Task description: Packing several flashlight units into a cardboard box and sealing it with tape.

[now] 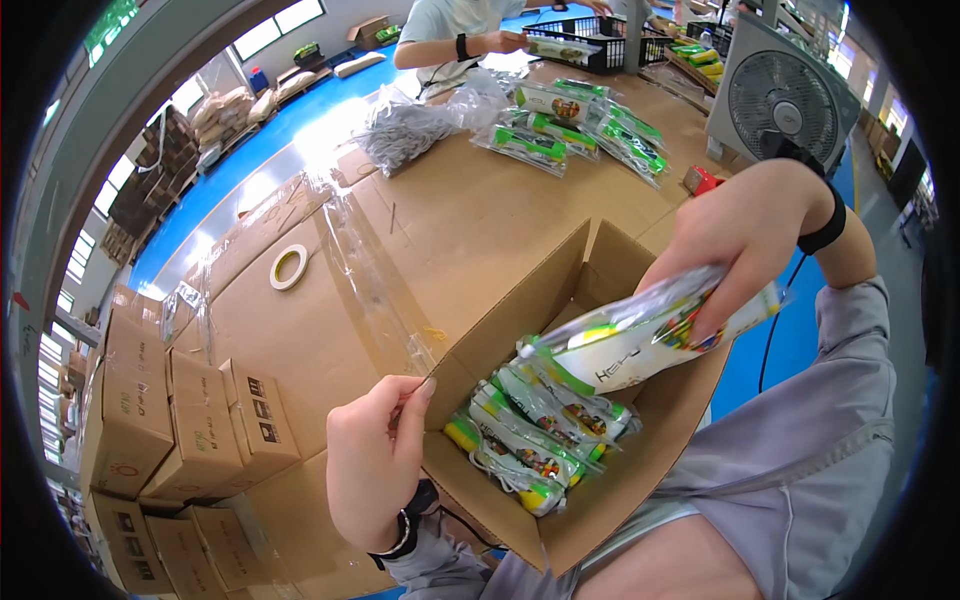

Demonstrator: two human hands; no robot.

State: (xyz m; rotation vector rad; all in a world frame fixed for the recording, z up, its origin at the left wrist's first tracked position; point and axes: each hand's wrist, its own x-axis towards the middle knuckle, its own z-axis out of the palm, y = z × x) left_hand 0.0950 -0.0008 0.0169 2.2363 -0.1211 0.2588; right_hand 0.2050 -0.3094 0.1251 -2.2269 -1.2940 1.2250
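An open cardboard box (647, 466) stands tilted in front of me at the table's near edge. My left hand (375, 450) pinches the top edge of its left wall. Over the box's right part, my right hand (735, 250) grips a clear plastic packet (640, 345) with a white, green and multicoloured printed insert; its contents are partly hidden by the print. Several similar packets (535, 430) lie side by side in the bottom of the box, some with a pale cord showing.
A tape roll (289, 267) lies on the cardboard-covered table (440, 235). Farther off are a packet pile (575, 120), grey bundles in plastic (405, 130) and a fan (785, 100). Closed cartons (205, 425) are stacked at left. Across the table a person (455, 40) handles a packet near black crates (600, 50).
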